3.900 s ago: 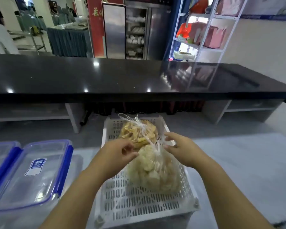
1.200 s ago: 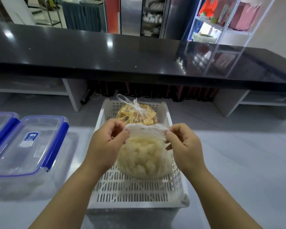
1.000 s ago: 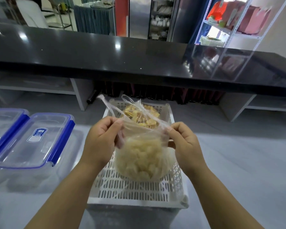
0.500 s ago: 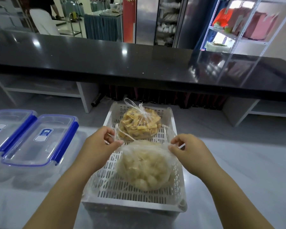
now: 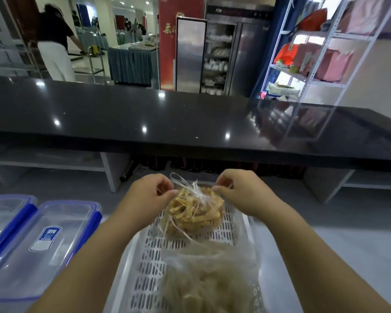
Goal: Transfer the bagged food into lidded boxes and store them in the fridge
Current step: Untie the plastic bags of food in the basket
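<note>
Both hands are now pinching the tied neck of the far bag [image 5: 195, 213] of yellow strips. The left hand [image 5: 145, 195] and right hand [image 5: 242, 193] are working either side of its upward-pointing knot, having left the near bag [image 5: 208, 279], which is lying loose-mouthed in the white crate [image 5: 145, 267]. Two lidded boxes [image 5: 45, 240] are sitting to the left on the grey counter [image 5: 336, 245].

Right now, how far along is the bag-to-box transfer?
Done: the near bag lies loose-mouthed in the crate. In hand: left hand and right hand pinch the knotted tie of the far bag. Left: both lidded boxes are closed, no food seen inside; filling and refrigerating remain.
</note>
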Available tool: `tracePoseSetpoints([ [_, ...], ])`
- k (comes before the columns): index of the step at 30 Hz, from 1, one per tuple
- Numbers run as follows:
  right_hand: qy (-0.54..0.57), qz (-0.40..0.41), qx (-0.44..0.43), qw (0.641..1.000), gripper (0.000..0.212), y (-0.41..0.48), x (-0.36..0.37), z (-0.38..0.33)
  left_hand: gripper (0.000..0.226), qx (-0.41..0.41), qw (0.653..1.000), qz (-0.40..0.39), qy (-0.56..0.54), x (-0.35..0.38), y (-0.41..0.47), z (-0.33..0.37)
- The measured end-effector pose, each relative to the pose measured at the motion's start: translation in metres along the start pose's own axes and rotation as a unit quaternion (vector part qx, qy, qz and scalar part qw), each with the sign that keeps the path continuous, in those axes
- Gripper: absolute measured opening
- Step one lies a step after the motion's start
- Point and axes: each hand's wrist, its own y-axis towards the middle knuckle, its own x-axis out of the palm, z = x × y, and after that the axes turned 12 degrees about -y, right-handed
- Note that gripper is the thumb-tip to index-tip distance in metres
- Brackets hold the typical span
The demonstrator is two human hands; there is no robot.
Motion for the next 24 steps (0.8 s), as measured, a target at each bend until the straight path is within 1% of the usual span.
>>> tracePoseSetpoints([
  [3, -0.001, -0.074, -0.011, 0.997, 0.022, 0.027, 0.014, 0.000, 0.015, 0.004, 0.998, -0.048, 0.028, 0.015, 0.019, -0.008],
  [6, 0.038, -0.141, -0.023, 0.989, 0.041, 0.046, 0.026, 0.004, 0.027, -0.004, 0.992, -0.109, 0.059, 0.033, 0.028, -0.019],
  [8, 0.054, -0.169, -0.027, 0.984, 0.050, 0.052, 0.032, 0.007, 0.030, -0.002, 0.991, -0.124, 0.052, 0.040, 0.029, -0.028],
  [12, 0.039, -0.152, -0.041, 0.987, 0.049, 0.055, 0.035, 0.009, 0.024, 0.012, 0.992, -0.122, -0.006, 0.039, 0.033, -0.040],
  [13, 0.025, -0.146, -0.044, 0.988, 0.046, 0.055, 0.036, 0.008, 0.022, 0.015, 0.992, -0.128, -0.017, 0.037, 0.034, -0.041],
  [15, 0.017, -0.139, -0.041, 0.989, 0.030, 0.053, 0.037, 0.006, 0.018, 0.022, 0.991, -0.130, -0.023, 0.033, 0.036, -0.042],
  [17, 0.066, -0.146, -0.028, 0.987, 0.012, 0.048, 0.039, 0.002, 0.021, 0.025, 0.993, -0.113, -0.016, 0.029, 0.037, -0.044],
  [18, 0.092, -0.152, -0.019, 0.984, 0.009, 0.045, 0.040, 0.000, 0.024, 0.027, 0.994, -0.108, -0.014, 0.028, 0.038, -0.045],
  [20, 0.119, -0.135, -0.002, 0.984, 0.009, 0.041, 0.043, -0.002, 0.022, 0.035, 0.992, -0.119, -0.012, 0.027, 0.038, -0.045],
  [24, 0.157, -0.069, 0.019, 0.985, 0.009, 0.036, 0.049, 0.001, 0.012, 0.050, 0.988, -0.146, -0.016, 0.031, 0.034, -0.044],
])
